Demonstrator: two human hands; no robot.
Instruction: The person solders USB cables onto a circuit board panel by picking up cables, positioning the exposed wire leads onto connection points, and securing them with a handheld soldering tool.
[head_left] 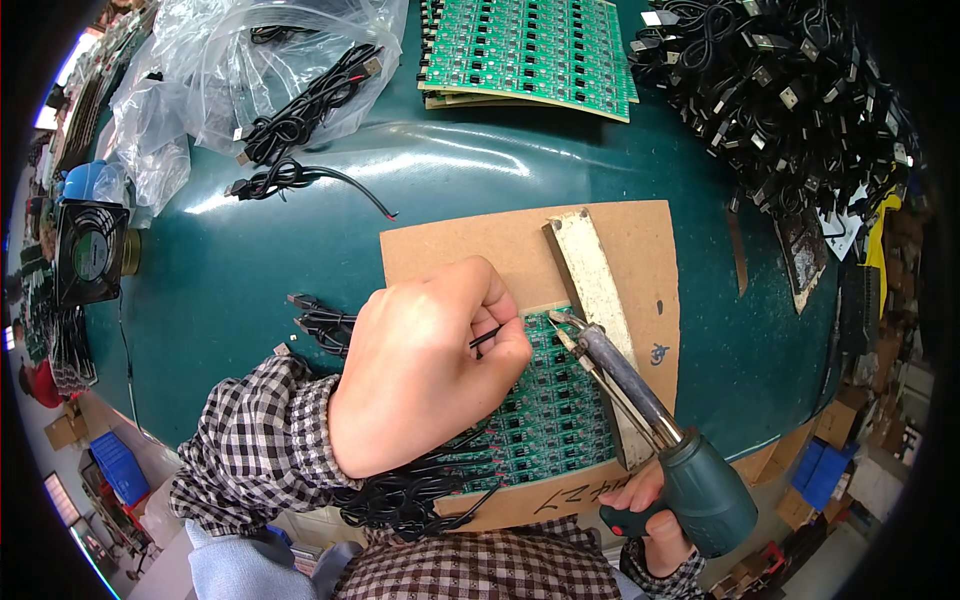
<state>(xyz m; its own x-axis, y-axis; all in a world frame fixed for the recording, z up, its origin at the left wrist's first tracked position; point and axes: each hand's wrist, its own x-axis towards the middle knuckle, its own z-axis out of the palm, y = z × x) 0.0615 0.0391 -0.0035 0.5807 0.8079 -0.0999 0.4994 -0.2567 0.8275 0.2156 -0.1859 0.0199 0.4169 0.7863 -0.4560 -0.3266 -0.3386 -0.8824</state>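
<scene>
Over a green circuit board panel (560, 415), my left hand (425, 365) pinches a thin black cable (486, 338) between thumb and forefinger. Its end at the board is hidden by the fingertips. My right hand (662, 530) grips the handle of a dark green soldering gun (708, 490). The gun's tip meets the panel's upper edge, just right of my left fingertips. Several black cables (400, 495) run from the panel's lower left rows, with small red wire ends at the board. A worn metal bar (597, 300) lies along the panel's right side.
Beneath the panel is a cardboard sheet (450, 243) on the green table mat (240, 290). Stacked green panels (530, 55) stand at the back. A heap of black USB cables (780, 90) fills the back right; plastic bags (215, 75) and a small fan (92, 253) are left.
</scene>
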